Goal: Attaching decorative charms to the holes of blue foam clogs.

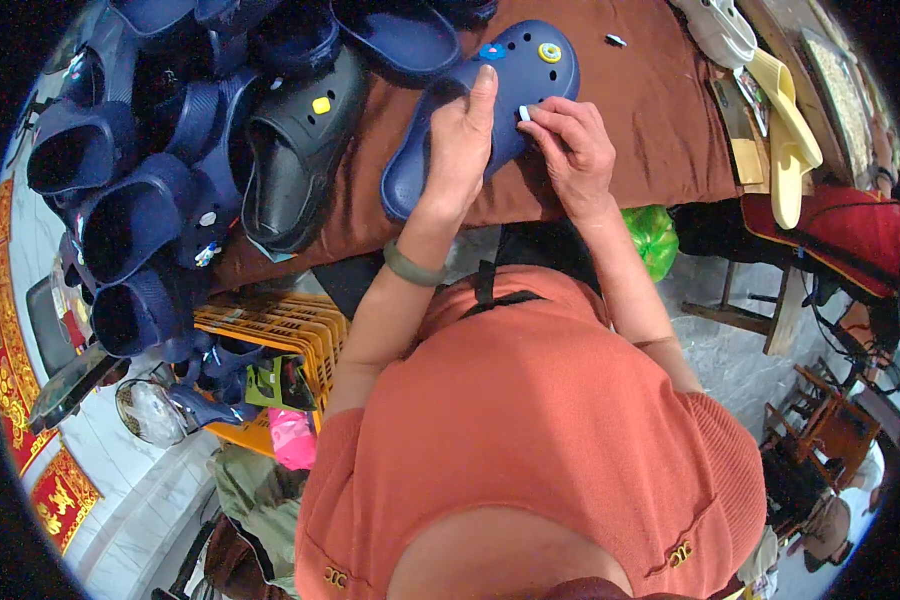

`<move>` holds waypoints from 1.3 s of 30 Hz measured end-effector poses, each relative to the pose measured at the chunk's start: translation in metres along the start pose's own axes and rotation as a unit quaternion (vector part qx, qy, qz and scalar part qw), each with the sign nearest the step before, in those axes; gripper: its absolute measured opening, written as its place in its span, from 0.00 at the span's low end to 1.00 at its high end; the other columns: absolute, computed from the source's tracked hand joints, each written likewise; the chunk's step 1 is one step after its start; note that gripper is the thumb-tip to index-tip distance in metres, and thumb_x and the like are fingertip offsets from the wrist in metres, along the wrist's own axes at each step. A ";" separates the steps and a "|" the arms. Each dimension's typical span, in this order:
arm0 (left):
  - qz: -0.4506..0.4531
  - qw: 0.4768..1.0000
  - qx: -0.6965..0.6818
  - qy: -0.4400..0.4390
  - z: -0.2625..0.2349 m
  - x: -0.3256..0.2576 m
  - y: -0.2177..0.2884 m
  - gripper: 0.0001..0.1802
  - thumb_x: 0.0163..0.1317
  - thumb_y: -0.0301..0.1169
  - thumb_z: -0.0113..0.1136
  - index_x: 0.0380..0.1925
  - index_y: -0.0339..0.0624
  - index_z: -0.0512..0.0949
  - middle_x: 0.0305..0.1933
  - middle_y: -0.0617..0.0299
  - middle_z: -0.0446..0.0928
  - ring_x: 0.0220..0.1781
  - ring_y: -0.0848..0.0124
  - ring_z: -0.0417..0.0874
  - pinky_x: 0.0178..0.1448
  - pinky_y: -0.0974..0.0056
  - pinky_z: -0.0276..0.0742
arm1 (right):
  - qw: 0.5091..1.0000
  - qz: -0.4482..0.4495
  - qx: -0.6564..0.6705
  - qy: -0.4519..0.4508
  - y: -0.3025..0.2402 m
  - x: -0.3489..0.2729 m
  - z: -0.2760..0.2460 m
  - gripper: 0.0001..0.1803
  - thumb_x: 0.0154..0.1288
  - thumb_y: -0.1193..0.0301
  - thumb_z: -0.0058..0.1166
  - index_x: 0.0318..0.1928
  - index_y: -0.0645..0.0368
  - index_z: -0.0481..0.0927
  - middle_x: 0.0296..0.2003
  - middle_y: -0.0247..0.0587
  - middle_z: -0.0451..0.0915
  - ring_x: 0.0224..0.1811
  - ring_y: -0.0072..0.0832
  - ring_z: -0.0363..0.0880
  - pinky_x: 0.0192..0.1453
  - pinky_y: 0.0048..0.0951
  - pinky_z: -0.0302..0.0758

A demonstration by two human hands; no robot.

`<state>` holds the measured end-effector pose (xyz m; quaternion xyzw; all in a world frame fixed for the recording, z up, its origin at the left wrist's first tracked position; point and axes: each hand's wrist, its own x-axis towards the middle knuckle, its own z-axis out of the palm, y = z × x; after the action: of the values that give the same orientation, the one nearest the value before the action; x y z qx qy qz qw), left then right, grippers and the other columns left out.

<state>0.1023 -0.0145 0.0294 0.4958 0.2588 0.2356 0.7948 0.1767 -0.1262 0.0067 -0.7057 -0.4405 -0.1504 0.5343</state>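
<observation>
A blue clog (410,165) lies on the brown cloth in front of me, toe pointing away. My left hand (458,145) grips it at the opening, thumb on top of the upper and fingers hidden. On the toe sit a blue charm (492,52) and a yellow ring-shaped charm (549,53) among dark holes. My right hand (577,150) pinches a small white piece (524,114), probably a shoe charm, at the clog's right side. Left of it stands a black clog (295,160) with a yellow charm (321,105).
Blue clogs (135,215) pile up at the left. A cream slipper (785,130) and a white clog (715,30) lie at the right edge of the brown cloth (660,110). Below the table are an orange crate (315,325), a green bag (653,240) and a wooden stool (780,310).
</observation>
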 end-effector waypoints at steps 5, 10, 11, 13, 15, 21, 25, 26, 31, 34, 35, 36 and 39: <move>-0.007 1.000 -0.012 -0.007 0.000 0.001 -0.002 0.28 0.67 0.50 0.49 0.36 0.30 0.79 0.35 0.62 0.78 0.35 0.78 0.76 0.40 0.70 0.74 | 0.996 -0.070 -0.045 -0.021 -0.005 -0.009 -0.006 0.14 0.45 0.76 0.66 0.37 0.54 0.82 0.35 0.32 0.79 0.35 0.31 0.74 0.39 0.31 0.71; 0.002 0.999 0.034 0.002 -0.001 0.002 -0.004 0.27 0.66 0.50 0.50 0.33 0.31 0.79 0.32 0.64 0.78 0.32 0.79 0.74 0.37 0.70 0.72 | 0.983 -0.112 -0.146 -0.013 -0.006 -0.005 -0.005 0.14 0.46 0.74 0.64 0.38 0.52 0.81 0.35 0.30 0.78 0.36 0.31 0.74 0.42 0.32 0.70; 0.001 0.999 0.036 0.003 -0.002 0.002 -0.004 0.27 0.66 0.50 0.50 0.31 0.32 0.80 0.30 0.65 0.77 0.30 0.79 0.73 0.35 0.70 0.72 | 0.976 -0.134 -0.169 -0.007 -0.006 -0.003 -0.004 0.15 0.46 0.73 0.63 0.38 0.51 0.81 0.36 0.30 0.78 0.37 0.30 0.74 0.43 0.32 0.70; 0.006 0.998 0.064 0.006 -0.004 0.001 -0.004 0.27 0.66 0.49 0.51 0.28 0.32 0.80 0.27 0.66 0.77 0.28 0.79 0.73 0.33 0.69 0.71 | 0.972 -0.134 -0.189 -0.028 -0.008 -0.001 -0.004 0.15 0.46 0.73 0.61 0.39 0.51 0.81 0.37 0.30 0.78 0.38 0.30 0.74 0.44 0.34 0.70; 0.007 0.996 0.088 0.008 -0.005 0.000 -0.004 0.26 0.65 0.48 0.52 0.26 0.32 0.80 0.24 0.67 0.76 0.26 0.79 0.72 0.30 0.69 0.70 | 0.968 -0.139 -0.205 -0.042 -0.012 0.000 -0.006 0.16 0.46 0.73 0.59 0.40 0.51 0.80 0.38 0.30 0.77 0.40 0.30 0.73 0.45 0.35 0.69; 0.017 0.960 0.273 0.050 -0.010 0.000 -0.009 0.27 0.62 0.48 0.56 0.23 0.28 0.77 0.18 0.54 0.75 0.22 0.74 0.72 0.28 0.62 0.69 | 0.931 -0.155 -0.290 -0.159 -0.029 -0.002 -0.016 0.21 0.47 0.71 0.53 0.46 0.58 0.78 0.45 0.33 0.73 0.46 0.29 0.71 0.53 0.39 0.64; 0.077 0.941 0.327 0.044 -0.011 -0.001 -0.014 0.16 0.63 0.40 0.58 0.27 0.35 0.79 0.28 0.68 0.77 0.30 0.83 0.72 0.32 0.73 0.69 | 0.926 -0.135 -0.266 -0.230 -0.031 0.005 -0.020 0.25 0.45 0.71 0.53 0.48 0.59 0.76 0.43 0.34 0.72 0.46 0.29 0.71 0.55 0.37 0.63; 0.106 0.940 0.321 0.040 -0.010 -0.002 -0.014 0.15 0.63 0.38 0.58 0.32 0.34 0.80 0.31 0.66 0.79 0.32 0.82 0.74 0.35 0.73 0.72 | 0.926 -0.133 -0.268 -0.228 -0.031 0.006 -0.020 0.25 0.45 0.71 0.53 0.48 0.59 0.76 0.43 0.34 0.72 0.46 0.29 0.71 0.55 0.37 0.63; 0.080 0.970 0.231 0.003 -0.010 -0.008 -0.012 0.18 0.60 0.38 0.60 0.35 0.30 0.78 0.34 0.52 0.81 0.32 0.70 0.78 0.39 0.65 0.74 | 0.942 -0.111 -0.221 -0.229 -0.024 0.006 -0.024 0.24 0.45 0.75 0.53 0.48 0.58 0.77 0.43 0.36 0.74 0.45 0.32 0.72 0.53 0.38 0.66; 0.042 0.987 0.151 -0.025 -0.010 -0.007 -0.008 0.15 0.59 0.35 0.61 0.37 0.31 0.78 0.36 0.59 0.81 0.34 0.76 0.78 0.39 0.68 0.74 | 0.961 -0.006 -0.034 -0.275 -0.005 0.008 -0.029 0.21 0.49 0.78 0.52 0.48 0.58 0.78 0.40 0.39 0.76 0.42 0.36 0.73 0.49 0.37 0.70; 0.020 0.993 0.107 -0.036 -0.010 -0.007 -0.007 0.14 0.59 0.33 0.61 0.38 0.31 0.78 0.37 0.61 0.80 0.35 0.78 0.77 0.39 0.69 0.74 | 0.962 0.013 0.073 -0.263 0.006 0.013 -0.031 0.18 0.54 0.78 0.53 0.47 0.57 0.80 0.36 0.42 0.79 0.40 0.37 0.75 0.47 0.34 0.73; 0.020 0.993 0.110 -0.035 -0.010 -0.007 -0.007 0.14 0.59 0.33 0.61 0.38 0.31 0.78 0.37 0.61 0.80 0.35 0.78 0.77 0.39 0.69 0.74 | 0.935 0.096 0.175 -0.293 0.017 0.017 -0.037 0.15 0.58 0.76 0.53 0.47 0.57 0.80 0.34 0.44 0.80 0.40 0.37 0.77 0.47 0.33 0.73; 0.029 0.987 0.159 -0.024 -0.007 -0.008 -0.007 0.11 0.61 0.29 0.59 0.40 0.34 0.79 0.38 0.65 0.79 0.37 0.80 0.77 0.43 0.72 0.74 | 0.959 0.212 0.087 -0.164 0.059 0.038 -0.048 0.13 0.61 0.74 0.51 0.46 0.55 0.81 0.36 0.46 0.80 0.43 0.38 0.77 0.47 0.36 0.75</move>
<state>0.0925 -0.0170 0.0219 0.6285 0.2588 0.2024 0.7050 0.2562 -0.1539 0.0144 -0.7485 -0.3734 0.1229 0.5341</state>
